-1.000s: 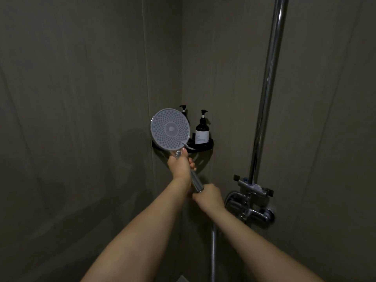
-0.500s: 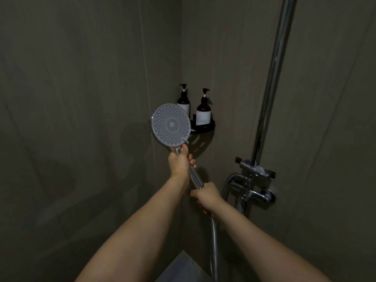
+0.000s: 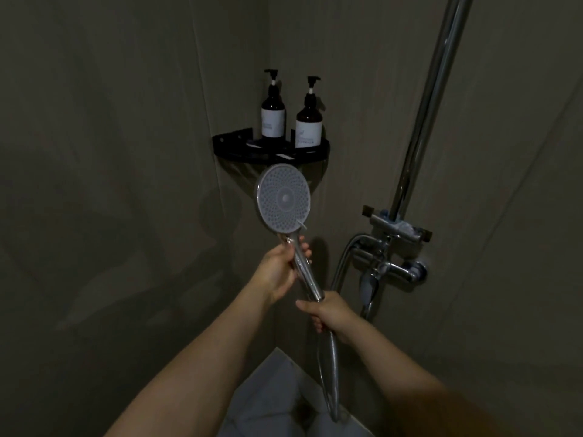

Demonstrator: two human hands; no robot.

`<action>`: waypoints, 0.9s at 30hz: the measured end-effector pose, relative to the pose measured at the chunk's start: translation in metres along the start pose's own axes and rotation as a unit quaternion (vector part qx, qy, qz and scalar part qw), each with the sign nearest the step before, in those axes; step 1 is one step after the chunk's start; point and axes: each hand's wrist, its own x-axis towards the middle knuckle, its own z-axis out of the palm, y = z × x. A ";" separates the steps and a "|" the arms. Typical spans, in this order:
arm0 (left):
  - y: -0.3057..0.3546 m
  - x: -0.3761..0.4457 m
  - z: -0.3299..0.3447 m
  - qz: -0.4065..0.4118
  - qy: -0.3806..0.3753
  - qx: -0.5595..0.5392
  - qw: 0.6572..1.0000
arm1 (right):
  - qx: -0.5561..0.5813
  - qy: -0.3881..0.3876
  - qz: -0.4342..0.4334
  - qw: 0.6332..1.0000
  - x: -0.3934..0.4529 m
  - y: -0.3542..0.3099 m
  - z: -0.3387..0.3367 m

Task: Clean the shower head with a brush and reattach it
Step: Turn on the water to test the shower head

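Note:
A chrome shower head (image 3: 283,198) with a round grey nozzle face points toward me, held up in the shower corner. My left hand (image 3: 277,269) grips the upper part of its handle just under the face. My right hand (image 3: 331,315) grips the bottom end of the handle, where the metal hose (image 3: 328,380) joins it. The hose loops down and back up to the mixer tap (image 3: 389,263). No brush is in view.
A black corner shelf (image 3: 274,151) above the head carries two dark pump bottles (image 3: 273,116) (image 3: 309,121). A chrome riser pipe (image 3: 422,115) climbs the right wall from the tap. Grey walls close in on both sides; light floor tiles (image 3: 277,402) show below.
The view has tilted down, so the shelf and bottles now sit above the shower head and the floor shows. Both hands keep their grip on the handle.

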 end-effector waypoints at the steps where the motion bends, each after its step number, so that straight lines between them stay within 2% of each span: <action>1: -0.004 0.002 0.000 0.005 0.001 0.001 1.000 | -0.013 -0.002 0.005 1.000 0.003 0.001 -0.003; 5: -0.016 0.012 0.004 0.014 0.031 0.014 0.999 | -0.108 -0.042 0.012 0.993 0.012 -0.004 -0.021; 7: -0.022 0.018 0.000 0.018 0.045 0.020 0.999 | -0.156 -0.030 0.021 0.987 0.020 -0.010 -0.035; 8: -0.025 0.021 -0.003 0.019 0.051 0.025 0.998 | -0.161 0.015 0.014 0.987 0.025 -0.013 -0.045; 10: -0.030 0.025 -0.009 0.021 0.064 0.036 0.997 | -0.137 0.190 -0.009 0.972 0.037 -0.020 -0.068; 12: -0.035 0.028 -0.014 0.023 0.071 0.041 0.996 | -0.089 0.368 0.001 0.926 0.047 -0.028 -0.093; 13: -0.037 0.030 -0.016 0.023 0.071 0.041 0.996 | -0.065 0.411 0.022 0.909 0.050 -0.031 -0.103; 15: -0.041 0.033 -0.018 0.021 0.076 0.041 0.996 | -0.061 0.411 0.067 0.907 0.059 -0.033 -0.116; 17: -0.043 0.036 -0.018 0.016 0.079 0.040 0.996 | -0.104 0.392 0.090 0.910 0.065 -0.035 -0.120; 27: -0.050 0.046 -0.016 0.025 0.085 0.057 0.994 | -0.232 0.361 0.112 0.897 0.077 -0.031 -0.113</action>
